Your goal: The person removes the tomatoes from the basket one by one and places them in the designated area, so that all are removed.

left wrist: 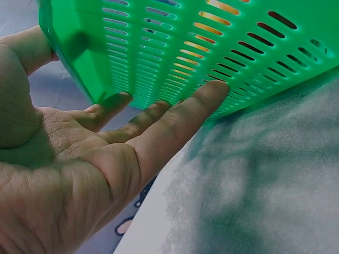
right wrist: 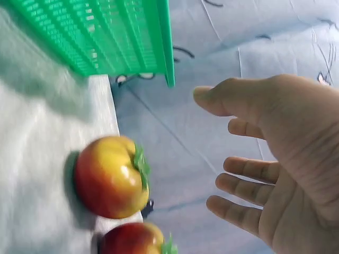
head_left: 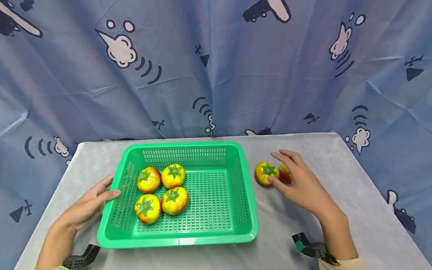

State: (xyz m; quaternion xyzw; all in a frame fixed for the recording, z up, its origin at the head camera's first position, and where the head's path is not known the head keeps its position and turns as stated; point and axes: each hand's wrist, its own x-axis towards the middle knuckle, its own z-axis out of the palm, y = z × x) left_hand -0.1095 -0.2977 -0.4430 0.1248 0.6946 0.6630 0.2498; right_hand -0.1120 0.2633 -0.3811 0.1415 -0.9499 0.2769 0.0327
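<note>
In the head view, my left hand (head_left: 87,205) holds the left side of a green plastic basket (head_left: 176,242), its thumb over the rim. The left wrist view shows fingers (left wrist: 175,129) lying along the slotted outer wall. Inside the basket's left half sit several shiny yellow-red tomatoes with green star-shaped tops, one of them a front-left tomato (head_left: 148,215). My right hand (head_left: 305,190) hovers over two more tomatoes right of the basket, fingers spread and holding nothing. The nearer tomato (head_left: 261,177) shows almost whole; the other tomato (head_left: 285,175) is partly hidden behind the hand.
A grey cloth covers the table (head_left: 373,227). Behind it hangs a blue patterned curtain (head_left: 220,69). The basket's right wall (right wrist: 106,37) rises close beside the two loose tomatoes in the right wrist view.
</note>
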